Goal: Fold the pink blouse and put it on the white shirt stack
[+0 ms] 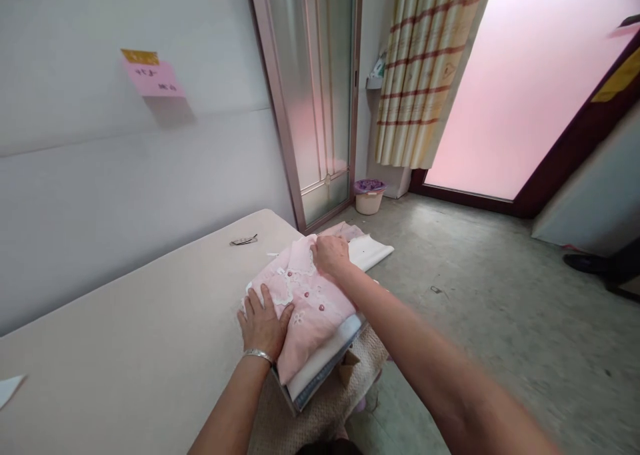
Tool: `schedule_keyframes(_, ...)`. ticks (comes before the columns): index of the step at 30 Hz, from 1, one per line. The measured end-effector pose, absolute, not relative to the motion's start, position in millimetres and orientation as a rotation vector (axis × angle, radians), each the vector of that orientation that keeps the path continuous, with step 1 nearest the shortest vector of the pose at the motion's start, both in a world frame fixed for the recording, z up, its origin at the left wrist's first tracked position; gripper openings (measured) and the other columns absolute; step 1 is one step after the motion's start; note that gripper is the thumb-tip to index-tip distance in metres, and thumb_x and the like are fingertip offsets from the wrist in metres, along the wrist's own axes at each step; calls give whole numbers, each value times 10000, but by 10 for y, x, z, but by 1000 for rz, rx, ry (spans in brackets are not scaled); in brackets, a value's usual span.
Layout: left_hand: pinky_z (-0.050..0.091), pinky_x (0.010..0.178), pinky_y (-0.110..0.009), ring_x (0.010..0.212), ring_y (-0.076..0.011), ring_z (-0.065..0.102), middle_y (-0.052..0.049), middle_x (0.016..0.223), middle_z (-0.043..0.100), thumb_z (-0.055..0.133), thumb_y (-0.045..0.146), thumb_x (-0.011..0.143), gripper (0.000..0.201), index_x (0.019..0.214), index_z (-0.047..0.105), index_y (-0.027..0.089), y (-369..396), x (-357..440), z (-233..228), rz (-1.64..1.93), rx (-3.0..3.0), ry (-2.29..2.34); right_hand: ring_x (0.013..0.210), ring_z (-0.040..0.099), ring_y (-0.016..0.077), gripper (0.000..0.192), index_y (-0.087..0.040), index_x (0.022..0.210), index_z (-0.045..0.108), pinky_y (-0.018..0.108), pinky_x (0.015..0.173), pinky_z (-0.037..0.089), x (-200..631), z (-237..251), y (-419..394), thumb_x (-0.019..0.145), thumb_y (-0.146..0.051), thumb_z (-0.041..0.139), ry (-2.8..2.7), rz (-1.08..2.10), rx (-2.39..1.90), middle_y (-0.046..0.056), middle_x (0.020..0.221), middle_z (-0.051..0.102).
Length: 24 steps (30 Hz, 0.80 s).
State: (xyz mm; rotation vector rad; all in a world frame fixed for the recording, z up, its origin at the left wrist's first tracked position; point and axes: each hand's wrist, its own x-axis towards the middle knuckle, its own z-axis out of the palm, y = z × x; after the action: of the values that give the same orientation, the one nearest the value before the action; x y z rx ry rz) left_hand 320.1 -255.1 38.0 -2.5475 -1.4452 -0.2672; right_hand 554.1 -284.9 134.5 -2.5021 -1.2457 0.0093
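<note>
**A:** So, what are the hands doing?

**B:** Both rest on a folded pale pink garment with white lace trim and small pink buttons [305, 295], which sits on top of a stack of folded clothes at the near right corner of a long beige table [125, 335]. The left hand [263, 323], with a silver bangle [257, 356] at the wrist, lies flat and released, fingers spread, on the garment's near left part. It looks to be pinning the cloth so that it does not slide.

**A:** And the right?

**B:** The right hand [330, 254] reaches to the garment's far edge, fingers curled down onto the fabric. It seems to pinch or press a fold there; whether it truly grips cloth I cannot tell.

**A:** What lies beneath?

**B:** A white folded piece [373, 250] pokes out on the far side, and white and blue-grey layers [320, 368] show at the stack's near edge. Under them a beige knitted cloth [320, 408] hangs over the table's edge.

**A:** Anything else around?

**B:** A small dark item [243, 240] lies on the table by the wall, well apart from the stack. A pink note [153, 75] is stuck to the white wall, and a pink-rimmed bin [369, 196] stands on the floor beside a striped curtain [425, 75].
</note>
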Motion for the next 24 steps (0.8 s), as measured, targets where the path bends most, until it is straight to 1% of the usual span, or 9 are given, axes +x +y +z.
schedule_keyframes(2, 311, 1078, -632, 1401, -435, 363, -318, 1564, 304, 350, 709, 925, 894, 1565, 272, 90, -2559, 3205, 378, -275, -2543, -1443, 1090, 638, 297, 249, -118, 993, 746, 401, 997, 337, 5517, 1334, -2826, 915, -228, 536, -1206, 33, -2508, 203, 1025, 730)
schedule_keyframes(4, 309, 1081, -633, 1401, -436, 364, -316, 1562, 309, 357, 707, 925, 894, 1567, 267, 91, -2569, 3205, 381, -277, -2540, -1445, 1108, 634, 295, 261, -136, 1040, 739, 386, 966, 367, 5536, 1329, -2809, 917, -206, 519, -1153, 56, -2509, 198, 1061, 725)
schedule_keyframes(7, 318, 1078, -631, 1399, -439, 368, -317, 1560, 314, 355, 711, 923, 904, 1571, 254, 89, -2583, 3201, 394, -277, -2544, -1450, 1080, 648, 261, 329, -190, 1093, 724, 333, 873, 425, 5608, 1299, -2789, 982, -302, 435, -1054, 128, -2493, 158, 1132, 715)
schedule_keyframes(9, 323, 1074, -631, 1395, -439, 373, -318, 1557, 317, 348, 717, 922, 912, 1572, 250, 85, -2590, 3198, 402, -283, -2545, -1450, 1003, 673, 232, 354, -206, 1072, 726, 297, 793, 448, 5667, 1249, -2780, 994, -350, 412, -985, 218, -2486, 132, 1109, 723)
schedule_keyframes(11, 324, 1074, -631, 1392, -436, 377, -318, 1554, 321, 340, 715, 925, 906, 1569, 257, 84, -2595, 3198, 408, -293, -2540, -1444, 941, 685, 224, 338, -198, 1044, 730, 283, 746, 454, 5720, 1186, -2780, 979, -360, 440, -926, 298, -2480, 125, 1065, 731)
schedule_keyframes(13, 328, 1071, -630, 1390, -433, 379, -318, 1551, 325, 331, 711, 930, 897, 1565, 267, 81, -2600, 3199, 413, -300, -2536, -1434, 929, 685, 229, 322, -191, 1040, 727, 285, 737, 456, 5753, 1134, -2789, 965, -361, 466, -886, 332, -2465, 124, 1045, 733)
schedule_keyframes(17, 331, 1069, -628, 1389, -432, 379, -319, 1551, 324, 329, 713, 928, 899, 1562, 276, 77, -2605, 3199, 430, -300, -2542, -1428, 983, 661, 224, 355, -200, 1099, 700, 284, 766, 447, 5754, 1102, -2829, 988, -387, 419, -838, 281, -2413, 116, 1099, 721)
schedule_keyframes(21, 322, 1077, -629, 1394, -426, 376, -317, 1556, 320, 332, 716, 926, 904, 1568, 258, 84, -2601, 3202, 437, -292, -2553, -1450, 969, 647, 199, 299, -201, 1002, 712, 255, 764, 425, 5799, 1159, -2888, 963, -395, 488, -853, 258, -2370, 90, 1073, 729)
schedule_keyframes(24, 315, 1081, -635, 1405, -427, 363, -317, 1561, 312, 334, 714, 926, 905, 1571, 251, 85, -2597, 3213, 413, -290, -2565, -1457, 972, 638, 215, 406, -167, 1065, 681, 282, 759, 419, 5866, 1279, -2969, 1022, -379, 338, -768, 207, -2389, 131, 1103, 713)
